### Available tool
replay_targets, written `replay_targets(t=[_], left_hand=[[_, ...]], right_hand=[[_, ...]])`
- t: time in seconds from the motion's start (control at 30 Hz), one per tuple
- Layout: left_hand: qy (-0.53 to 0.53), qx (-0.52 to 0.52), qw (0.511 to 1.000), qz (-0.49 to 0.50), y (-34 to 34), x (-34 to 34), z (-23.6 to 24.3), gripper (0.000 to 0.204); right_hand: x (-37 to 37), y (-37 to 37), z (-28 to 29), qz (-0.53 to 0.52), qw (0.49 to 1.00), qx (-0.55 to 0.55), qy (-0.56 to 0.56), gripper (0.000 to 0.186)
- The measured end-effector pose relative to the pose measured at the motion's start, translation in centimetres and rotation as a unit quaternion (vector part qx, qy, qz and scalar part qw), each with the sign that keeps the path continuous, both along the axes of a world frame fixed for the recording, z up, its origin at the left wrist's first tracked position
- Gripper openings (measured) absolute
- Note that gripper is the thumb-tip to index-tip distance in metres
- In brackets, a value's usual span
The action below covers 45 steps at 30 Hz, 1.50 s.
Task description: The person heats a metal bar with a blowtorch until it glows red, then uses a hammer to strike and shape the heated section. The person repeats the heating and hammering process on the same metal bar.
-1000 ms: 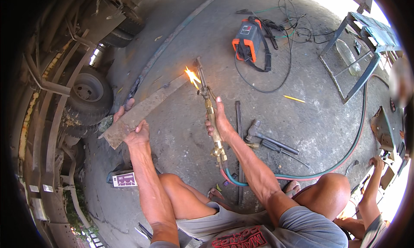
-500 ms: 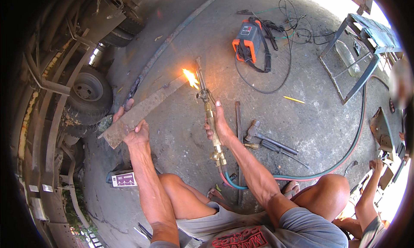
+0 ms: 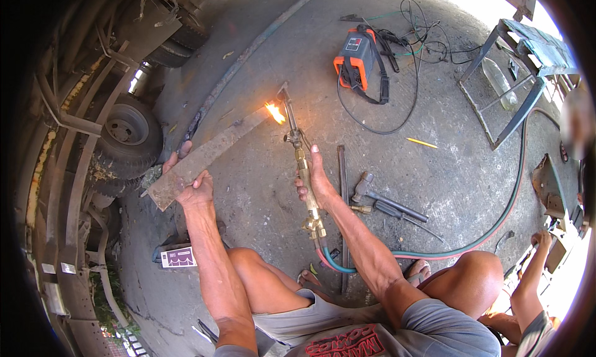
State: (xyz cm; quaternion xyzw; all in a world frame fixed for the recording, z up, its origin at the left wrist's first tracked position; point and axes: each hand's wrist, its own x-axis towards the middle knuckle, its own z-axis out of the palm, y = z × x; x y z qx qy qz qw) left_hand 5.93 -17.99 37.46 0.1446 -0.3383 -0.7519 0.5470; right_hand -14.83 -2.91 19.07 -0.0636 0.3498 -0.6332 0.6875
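My left hand (image 3: 196,190) grips the near end of a long flat metal strip (image 3: 214,151), fingers wrapped round its edges. The strip slants up and to the right, above the floor. In my right hand (image 3: 316,182) is a brass cutting torch (image 3: 303,164), held round its handle with the thumb along it. The torch head points up and away. An orange flame (image 3: 275,113) burns at the strip's far end, beside the torch tubes. Red and teal hoses (image 3: 434,255) run from the torch's lower end off to the right.
A hammer (image 3: 365,184), a flat bar (image 3: 343,220) and a yellow pencil (image 3: 422,143) lie on the concrete. Beyond stands an orange-and-grey welding machine (image 3: 357,62) with cables. Right is a metal stand (image 3: 528,112); another person's arm (image 3: 531,276) shows there. Truck wheels (image 3: 127,130) stand left.
Almost nothing differs. The flame is slightly smaller and its shape has shifted; both hands, the strip and the torch keep nearly the same places.
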Motion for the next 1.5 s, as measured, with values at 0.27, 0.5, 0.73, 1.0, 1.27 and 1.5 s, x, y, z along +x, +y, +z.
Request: replay_targets(t=[0.27,0.5,0.73,1.0,1.27,1.5], left_hand=[[-0.002,0.006,1.0,0.014,0.2,0.0,0.1,0.027],[-0.013,0.013,0.999,0.028,1.0,-0.7,0.6,0.027],[-0.015,0.001,1.0,0.0,0.5,-0.1,0.4,0.028],[-0.019,0.017,0.999,0.029,0.7,-0.6,0.6,0.027],[-0.024,0.011,0.999,0.021,0.6,-0.7,0.6,0.027],[-0.023,-0.003,1.0,0.002,0.8,-0.7,0.9,0.028]], right_hand=[[0.0,0.0,0.1,0.005,1.0,0.004,0.009,0.09],[-0.4,-0.5,0.2,0.004,1.0,0.011,0.001,0.088],[-0.5,-1.0,0.4,-0.004,1.0,0.004,0.005,0.088],[-0.2,-0.2,0.5,0.007,1.0,0.009,0.001,0.089],[-0.2,-0.2,0.3,0.004,1.0,0.006,0.002,0.089],[-0.6,-0.7,0.7,0.005,1.0,-0.004,0.011,0.086]])
